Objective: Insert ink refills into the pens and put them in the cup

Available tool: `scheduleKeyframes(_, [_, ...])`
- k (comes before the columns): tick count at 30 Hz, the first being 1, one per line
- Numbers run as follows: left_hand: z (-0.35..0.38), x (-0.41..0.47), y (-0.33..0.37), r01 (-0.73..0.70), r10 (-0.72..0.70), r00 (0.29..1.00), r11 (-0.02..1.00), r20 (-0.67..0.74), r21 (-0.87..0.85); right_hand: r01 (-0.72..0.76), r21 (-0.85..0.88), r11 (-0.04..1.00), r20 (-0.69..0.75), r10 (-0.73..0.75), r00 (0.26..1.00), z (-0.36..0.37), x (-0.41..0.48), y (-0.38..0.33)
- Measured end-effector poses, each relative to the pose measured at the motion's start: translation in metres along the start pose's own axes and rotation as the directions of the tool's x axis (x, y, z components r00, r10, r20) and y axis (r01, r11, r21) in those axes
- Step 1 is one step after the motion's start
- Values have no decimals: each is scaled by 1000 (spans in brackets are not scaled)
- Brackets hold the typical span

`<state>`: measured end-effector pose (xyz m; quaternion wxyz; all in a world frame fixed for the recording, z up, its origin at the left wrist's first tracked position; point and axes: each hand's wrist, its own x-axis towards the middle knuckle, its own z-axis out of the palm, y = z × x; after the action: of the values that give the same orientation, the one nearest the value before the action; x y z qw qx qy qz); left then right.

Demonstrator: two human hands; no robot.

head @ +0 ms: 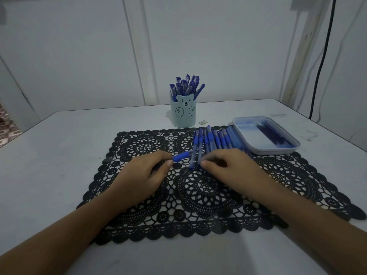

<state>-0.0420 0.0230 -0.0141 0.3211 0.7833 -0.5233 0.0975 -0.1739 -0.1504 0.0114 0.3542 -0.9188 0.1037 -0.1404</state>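
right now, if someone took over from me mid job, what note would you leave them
Left hand: pinches a pen by its blue grip.
Right hand: fingers curled at the near end of the row of pens on the mat; too blurred to tell if it holds anything.
Done: the cup at the back holds a bunch of pens.
Left: the held pen and the row; refills lie in the tray on the right.

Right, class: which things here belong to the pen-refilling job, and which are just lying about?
Job: left hand, gripping a pen; right hand; pen row; refills in the tray; cup.
Lying about: mat; scrap; cable.
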Motion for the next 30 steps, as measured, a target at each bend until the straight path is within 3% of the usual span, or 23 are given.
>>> scheduleKeyframes(3, [0, 0, 0, 4, -4, 1000, 1000, -2, 2, 125, -215, 969, 69, -112, 991, 3, -2, 0])
scheduleKeyframes(6, [0, 1, 0, 7, -7, 1000, 1000, -6, 6, 182, -259, 949, 120, -155, 981, 6, -2, 3])
scheduleKeyframes(8, [0, 1, 1, 6, -6, 1000, 1000, -7, 8, 122, -164, 979, 53, -115, 992, 4, 0, 4])
scheduleKeyframes(12, [1, 1, 2, 22, -22, 1000, 1000, 5, 10, 62, 211, 975, -179, -24, 983, -3, 3, 3])
scheduleKeyframes(16, [0, 1, 3, 7, -7, 1000, 1000, -4, 3, 128, 286, 950, -272, -48, 961, -3, 3, 3])
scheduleKeyframes(22, [1, -1, 3, -44, 43, 999, 997, 12, 59, 149, 278, 949, -192, -97, 977, 0, 3, 2])
scheduleKeyframes(27, [1, -3, 5, -168, 165, 986, 975, 36, 147, 107, 86, 991, -101, -98, 990, 2, 0, 0])
scheduleKeyframes(30, [1, -2, 6, -172, 169, 985, 975, 33, 138, 67, 60, 996, -60, -63, 996, 3, -3, -3])
